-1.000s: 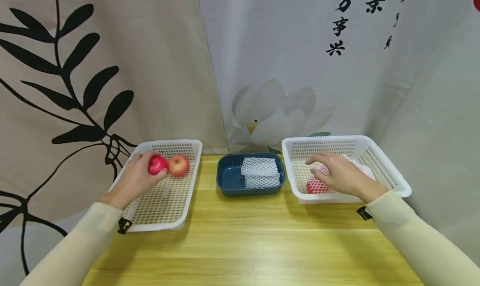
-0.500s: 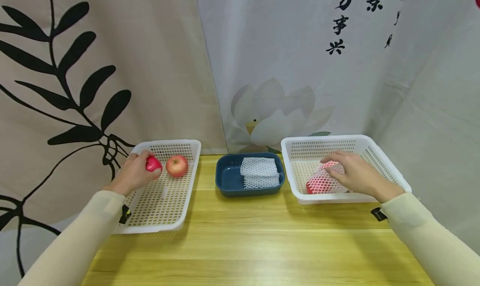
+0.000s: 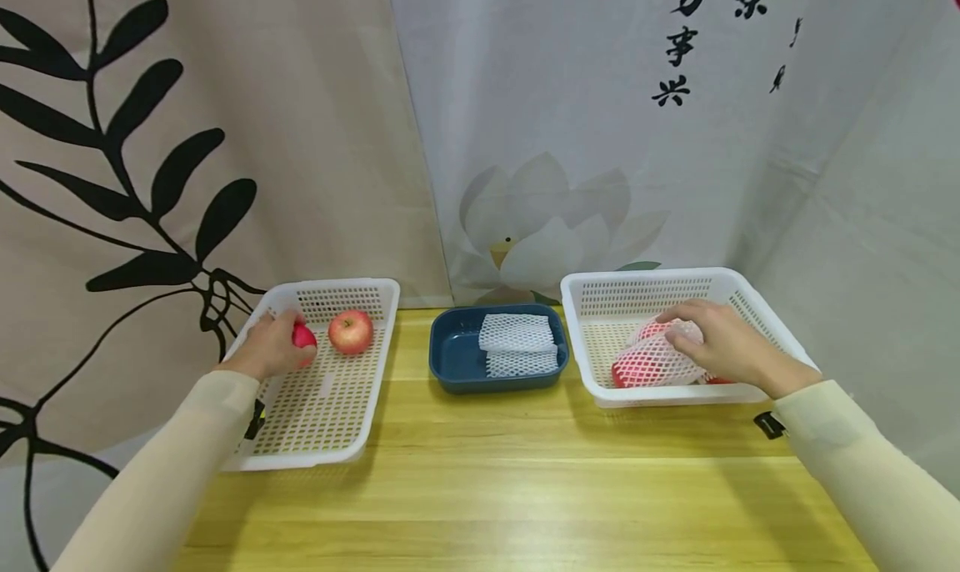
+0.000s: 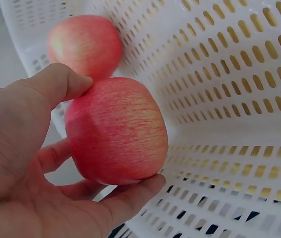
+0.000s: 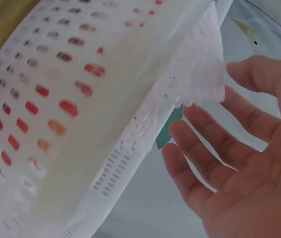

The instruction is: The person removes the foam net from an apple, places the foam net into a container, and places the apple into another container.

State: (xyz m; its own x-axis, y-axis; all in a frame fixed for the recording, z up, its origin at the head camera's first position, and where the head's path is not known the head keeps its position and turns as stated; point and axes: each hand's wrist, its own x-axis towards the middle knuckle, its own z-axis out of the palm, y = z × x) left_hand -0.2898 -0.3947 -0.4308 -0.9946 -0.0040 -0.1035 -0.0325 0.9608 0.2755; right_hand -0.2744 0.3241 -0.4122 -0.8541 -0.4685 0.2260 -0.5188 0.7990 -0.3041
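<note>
In the left basket (image 3: 318, 455), my left hand (image 3: 264, 347) holds a red apple (image 3: 302, 338) between thumb and fingers; the left wrist view shows the thumb on top of this apple (image 4: 118, 131) and fingers beneath. A second apple (image 3: 350, 332) lies to its right, apart from it in the head view. My right hand (image 3: 723, 347) is over the right basket (image 3: 652, 395), beside apples in white foam net (image 3: 651, 362). In the right wrist view its fingers (image 5: 207, 144) are spread and relaxed near the net's loose end (image 5: 199, 69), gripping nothing.
Between the baskets stands a dark blue tray (image 3: 459, 384) with white foam nets (image 3: 517, 347) in its right part. Wooden tabletop (image 3: 525, 489) extends in front of the containers. A printed curtain (image 3: 322, 138) hangs close behind them.
My left hand has moved slightly left with the red apple, opening a gap to the second apple. My right hand has shifted right, uncovering more of the netted apples.
</note>
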